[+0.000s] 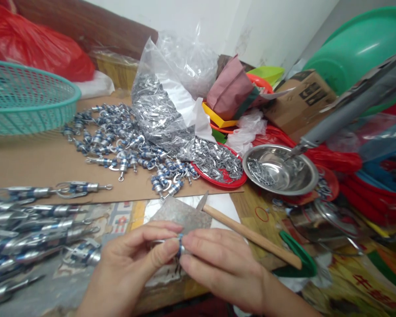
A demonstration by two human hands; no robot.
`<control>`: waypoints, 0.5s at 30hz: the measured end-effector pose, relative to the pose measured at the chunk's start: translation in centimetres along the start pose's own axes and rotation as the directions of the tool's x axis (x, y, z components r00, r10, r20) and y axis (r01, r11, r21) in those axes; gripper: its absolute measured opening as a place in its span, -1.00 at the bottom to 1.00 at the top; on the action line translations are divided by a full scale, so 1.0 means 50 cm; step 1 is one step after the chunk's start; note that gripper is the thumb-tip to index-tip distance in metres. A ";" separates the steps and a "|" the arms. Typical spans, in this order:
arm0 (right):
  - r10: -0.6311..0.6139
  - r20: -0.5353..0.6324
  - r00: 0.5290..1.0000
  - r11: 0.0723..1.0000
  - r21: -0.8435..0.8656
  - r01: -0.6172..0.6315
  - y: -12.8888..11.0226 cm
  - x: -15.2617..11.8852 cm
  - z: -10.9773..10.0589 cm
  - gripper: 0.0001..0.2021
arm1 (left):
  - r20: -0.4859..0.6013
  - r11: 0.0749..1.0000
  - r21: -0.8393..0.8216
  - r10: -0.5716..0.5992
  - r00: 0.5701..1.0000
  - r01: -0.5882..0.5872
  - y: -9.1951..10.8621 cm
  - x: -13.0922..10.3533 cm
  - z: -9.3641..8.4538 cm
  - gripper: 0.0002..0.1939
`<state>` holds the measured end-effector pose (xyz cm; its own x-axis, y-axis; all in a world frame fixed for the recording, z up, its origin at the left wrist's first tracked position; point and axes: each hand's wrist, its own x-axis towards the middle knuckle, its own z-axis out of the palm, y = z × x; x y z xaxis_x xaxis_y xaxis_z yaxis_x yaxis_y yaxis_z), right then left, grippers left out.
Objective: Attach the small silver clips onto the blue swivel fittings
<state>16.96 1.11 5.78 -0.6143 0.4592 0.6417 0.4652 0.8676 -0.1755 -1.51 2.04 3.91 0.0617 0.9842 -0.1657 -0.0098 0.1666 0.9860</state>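
My left hand (128, 262) and my right hand (222, 259) meet at the front middle, fingertips pinched together. Between them sits a small silver-and-blue metal fitting (181, 250), mostly covered by the fingers. Just beyond lies a flat grey metal plate (174, 215) on white paper. A hammer (244, 229) with a wooden handle rests with its head on the plate's edge, close to my right hand. To the left of my left hand, several silver-and-blue metal fittings with curved hooks (46, 229) lie in rows.
A pile of similar fittings (112, 132) covers the cardboard. Behind are a plastic bag of small metal clips (155, 110), a red plate (214, 179) of clips and a steel bowl (284, 185). A turquoise basket (29, 119) stands left; a grey pole (350, 103) slants in at right.
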 end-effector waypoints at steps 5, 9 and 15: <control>0.090 -0.096 0.991 0.994 0.075 -0.083 -0.001 -0.001 0.007 -0.80 | 0.071 0.986 0.137 0.088 0.994 -0.097 0.017 -0.007 -0.012 -0.89; 0.254 -0.141 0.957 0.948 0.234 -0.217 -0.014 -0.002 0.022 -0.79 | 0.064 0.984 0.107 0.136 0.989 -0.142 0.018 -0.007 -0.005 -0.89; 0.603 -0.053 0.796 0.695 0.524 -0.492 -0.028 0.010 0.021 -0.92 | -0.046 0.997 0.019 0.079 0.996 -0.078 0.003 -0.027 0.017 -0.91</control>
<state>15.33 0.32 5.55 -0.1748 0.8787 0.4441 0.2913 0.4770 -0.8292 -0.76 0.69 4.31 0.0148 0.9960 -0.0881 0.0045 0.0881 0.9961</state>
